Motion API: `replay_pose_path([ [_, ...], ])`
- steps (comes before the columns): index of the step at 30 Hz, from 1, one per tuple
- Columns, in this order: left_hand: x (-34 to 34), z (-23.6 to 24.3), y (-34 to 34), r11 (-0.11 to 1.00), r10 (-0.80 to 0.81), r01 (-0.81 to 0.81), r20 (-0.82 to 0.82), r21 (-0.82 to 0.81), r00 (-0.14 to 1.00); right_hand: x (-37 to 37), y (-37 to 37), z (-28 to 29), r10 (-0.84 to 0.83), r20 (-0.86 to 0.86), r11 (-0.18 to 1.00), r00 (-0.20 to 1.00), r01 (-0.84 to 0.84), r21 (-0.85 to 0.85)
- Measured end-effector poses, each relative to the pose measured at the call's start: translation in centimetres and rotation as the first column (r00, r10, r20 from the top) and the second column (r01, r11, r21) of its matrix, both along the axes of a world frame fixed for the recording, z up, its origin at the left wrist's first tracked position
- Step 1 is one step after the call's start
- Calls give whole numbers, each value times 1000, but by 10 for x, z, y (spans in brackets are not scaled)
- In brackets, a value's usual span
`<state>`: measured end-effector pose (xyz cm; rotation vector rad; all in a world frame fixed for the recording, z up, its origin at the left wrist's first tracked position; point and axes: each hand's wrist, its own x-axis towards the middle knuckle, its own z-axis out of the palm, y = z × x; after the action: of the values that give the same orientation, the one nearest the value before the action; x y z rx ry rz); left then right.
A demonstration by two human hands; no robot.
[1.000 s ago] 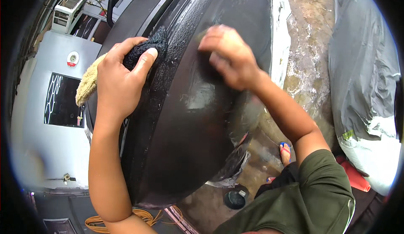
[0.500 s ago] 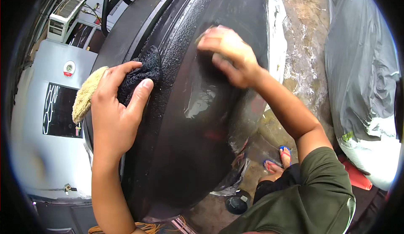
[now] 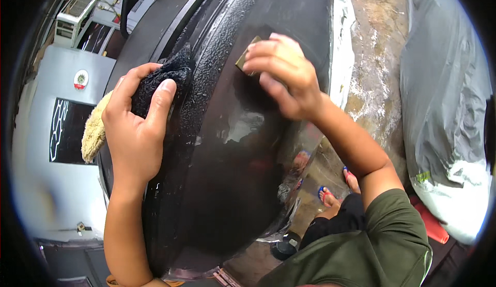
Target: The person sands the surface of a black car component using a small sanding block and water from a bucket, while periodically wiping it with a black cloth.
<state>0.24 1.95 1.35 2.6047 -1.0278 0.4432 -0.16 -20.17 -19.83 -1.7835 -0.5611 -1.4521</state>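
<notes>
My left hand (image 3: pixel 134 127) is closed around a shaggy black cloth (image 3: pixel 168 69) on the ridged, wet edge of a large dark curved panel (image 3: pixel 222 184). A fluffy beige pad (image 3: pixel 94 131) sticks out to the left of that hand. My right hand (image 3: pixel 279 75) grips a small, flat olive block (image 3: pixel 243 59) against the panel's smoother face, with the fingers curled over it. The surface under and around the block is wet and glossy, with uneven reflections.
A white wall (image 3: pixel 39 181) with a dark window and boxy unit is left. Grey covers (image 3: pixel 439 85) drape along the right beside a concrete floor (image 3: pixel 372 80). Below are my sandalled feet (image 3: pixel 327 196), a dark container (image 3: pixel 281 250) and a red object (image 3: pixel 434 220).
My left hand has shifted left and lower with the cloth and pad since a second ago. My right hand has moved slightly, showing more of the olive block.
</notes>
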Motion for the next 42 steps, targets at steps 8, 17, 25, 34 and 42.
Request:
replay_pose_path([
  [8, -1, -5, 6, 988, 17, -11, 39, -156, 999, -6, 32, 6, 127, 99, 992, 987, -127, -7],
  [17, -1, -5, 4, 995, -2, 14, 114, -103, 994, -41, 66, 5, 234, 77, 969, 969, -226, -104],
  [25, -8, 3, 0, 999, -9, 14, 136, -38, 991, -38, 63, 5, 205, 61, 977, 977, -201, -65],
  [34, 1, -2, 4, 996, -80, 85, 196, -16, 977, -19, 45, 11, -98, -10, 993, 995, 99, 60],
  [42, -1, -4, -2, 997, -65, 70, 172, -19, 983, -14, 38, 14, -149, -40, 982, 988, 152, 116],
])
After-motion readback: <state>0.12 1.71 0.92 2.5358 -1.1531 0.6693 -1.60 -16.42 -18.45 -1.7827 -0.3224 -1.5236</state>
